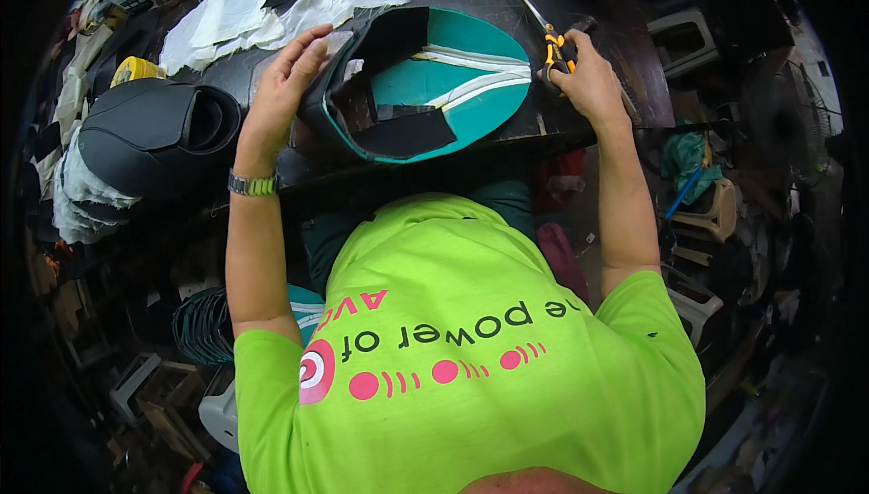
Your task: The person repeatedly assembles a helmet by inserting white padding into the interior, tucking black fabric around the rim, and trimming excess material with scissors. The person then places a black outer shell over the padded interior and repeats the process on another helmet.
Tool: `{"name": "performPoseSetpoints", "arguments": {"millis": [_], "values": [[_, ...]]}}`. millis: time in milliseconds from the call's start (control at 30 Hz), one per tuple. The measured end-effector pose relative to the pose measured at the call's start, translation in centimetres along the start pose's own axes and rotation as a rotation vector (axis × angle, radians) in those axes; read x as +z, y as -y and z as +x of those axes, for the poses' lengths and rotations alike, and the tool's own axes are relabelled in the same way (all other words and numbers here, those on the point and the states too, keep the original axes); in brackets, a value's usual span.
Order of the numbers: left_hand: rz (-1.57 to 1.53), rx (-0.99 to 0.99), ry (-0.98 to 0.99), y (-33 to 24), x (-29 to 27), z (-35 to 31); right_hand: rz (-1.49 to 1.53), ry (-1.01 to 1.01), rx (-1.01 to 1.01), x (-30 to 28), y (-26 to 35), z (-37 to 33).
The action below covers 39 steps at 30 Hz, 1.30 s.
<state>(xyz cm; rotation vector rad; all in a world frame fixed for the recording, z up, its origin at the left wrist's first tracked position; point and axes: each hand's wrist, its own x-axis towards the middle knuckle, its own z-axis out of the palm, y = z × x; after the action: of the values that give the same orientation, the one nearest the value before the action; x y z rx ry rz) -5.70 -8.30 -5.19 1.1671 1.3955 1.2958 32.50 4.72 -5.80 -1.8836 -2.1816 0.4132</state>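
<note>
In front of me on the dark table lies a curved panel, teal on its inner face and dark on the outside. Two white strips run along it and meet in a V toward its right end. Black patches cover parts of its left portion, where it curls up into a loop. My left hand rests against the curled left end, fingers stretched out and not wrapped round it. To the panel's right, my right hand grips scissors with orange and black handles. Their blades point away, up and to the left.
White fabric scraps and black pieces spread across the far side of the table. Rolled black panels sit at the left, by a yellow tape roll. Plastic stools stand to the right.
</note>
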Motion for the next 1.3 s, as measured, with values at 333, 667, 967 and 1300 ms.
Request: {"name": "performPoseSetpoints", "arguments": {"millis": [333, 667, 967, 1300], "values": [[0.723, 0.197, 0.150, -3.9, 0.6, 1.7, -0.164, 0.028, -0.148, 0.7, 3.6, 0.1], [1.372, 0.524, 0.389, -4.3, 2.5, 8.7, 0.853, 0.054, -0.274, -0.5, 4.8, -4.9], [1.269, 0.866, 0.534, -3.1, 6.1, 8.7, 1.167, 0.121, -0.206, 4.0, 7.3, -2.6], [1.201, 1.269, 0.481, -3.8, 4.2, 8.0, 1.619, 0.473, -0.065, 5.6, 9.3, -1.0]]}}
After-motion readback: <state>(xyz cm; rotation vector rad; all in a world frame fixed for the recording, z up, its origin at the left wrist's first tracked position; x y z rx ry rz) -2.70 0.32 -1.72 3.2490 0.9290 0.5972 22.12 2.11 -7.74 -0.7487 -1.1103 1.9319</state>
